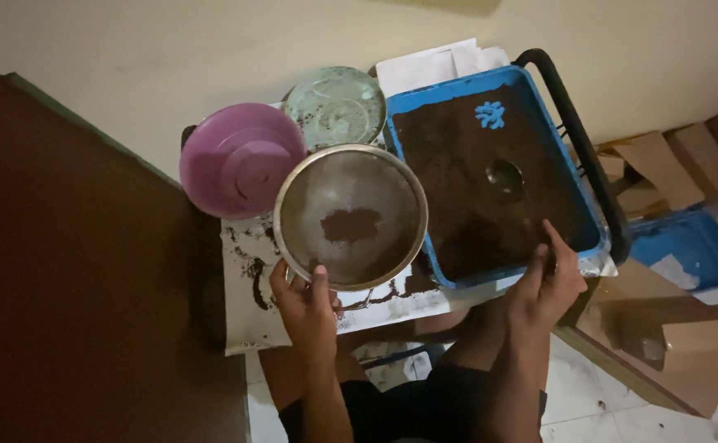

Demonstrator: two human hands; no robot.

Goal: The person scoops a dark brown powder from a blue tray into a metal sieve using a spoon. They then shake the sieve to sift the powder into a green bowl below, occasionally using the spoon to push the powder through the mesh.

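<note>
One round metal sieve point(351, 217), fine mesh, rim level and mesh facing up at the camera; round, so no real long axis, and no handle could be made out. Left hand point(308, 308) had its grip clamped on the near rim, thumb over the edge, holding the sieve above the surface point(252, 324), between the purple bowl and the blue tray. One small clump of dark brown powder point(351, 224) sat at the mesh centre. One rectangular blue plastic tray point(503, 78), long axis running away from the person and angled slightly right, filled with dark brown granular powder with a shallow dent in it. One small blue flower-shaped piece point(489, 114) lay on the powder near the far end. Right hand point(549, 279) was at the tray's near right corner, fingers curled together against the rim; couldn't tell whether it pinched anything. One smooth purple plastic bowl point(240, 160), tipped so its underside showed, left of the sieve. One pale green round dish point(336, 105), speckled with powder, behind the sieve. The surface was covered in white sheet, smeared with dark powder. One black bar point(589, 148) ran along the tray's right side.
</note>
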